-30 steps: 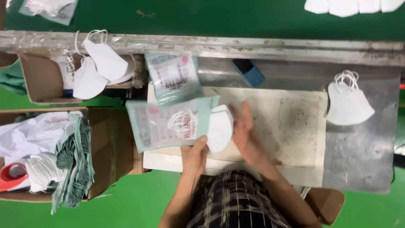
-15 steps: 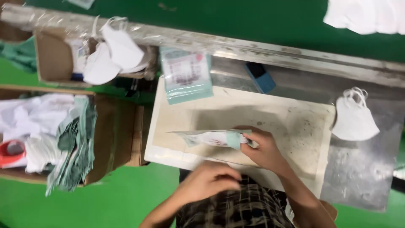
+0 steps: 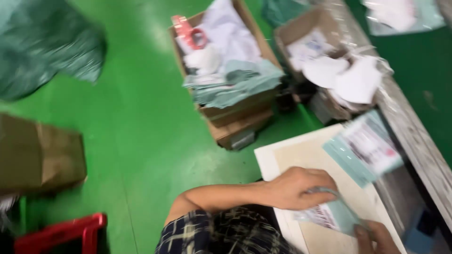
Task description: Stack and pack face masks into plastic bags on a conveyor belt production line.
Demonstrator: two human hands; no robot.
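The right hand (image 3: pixel 374 237) is cut off by the bottom edge (only part shows), and the packet (image 3: pixel 332 215) it pinches is too blurry to make out.

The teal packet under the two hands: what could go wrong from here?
1. The left hand presses the teal packet near the edge of the white board; it might slip off to the green floor.
2. The right hand grips only one corner, so the packet may crease.
3. The view is blurred, perhaps from fast head motion; aim could suffer.

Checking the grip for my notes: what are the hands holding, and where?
Both hold the flat teal plastic packet: left hand on its upper end, right hand at its lower corner.
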